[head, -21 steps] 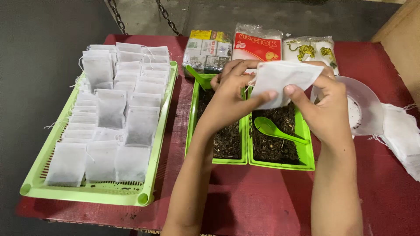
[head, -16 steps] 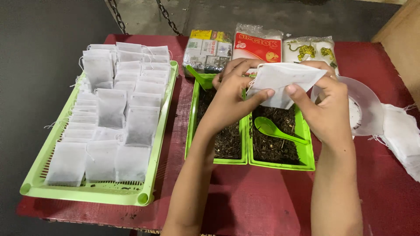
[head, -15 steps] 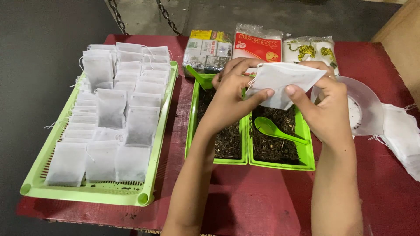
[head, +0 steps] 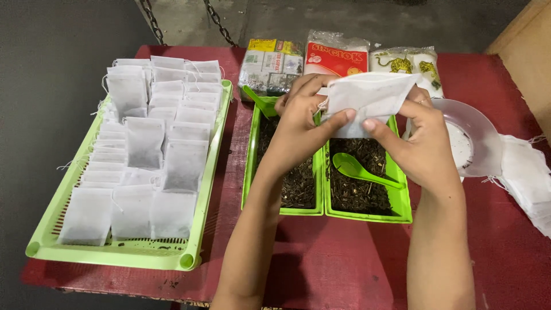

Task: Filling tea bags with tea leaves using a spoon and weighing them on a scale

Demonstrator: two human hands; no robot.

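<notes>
Fingers of both hands pinch one small white paper filter pouch, held in the air between them: the left hand grips its left edge, thumb in front, and the right hand grips its lower right side, thumb pressed on the front face. The pouch's long axis runs roughly left to right, tilted slightly up toward the right, and both hands sit equally close, one at each end. Directly beneath the fingers lie two green plastic trays of dark dried leaf, side by side and touching; a green plastic spoon rests in the right one. Beyond the fingers stand printed packets. Just right of the right hand is a clear plastic dish, then loose empty pouches. Well to the left, a pale green slotted basket holds rows of filled white pouches
</notes>
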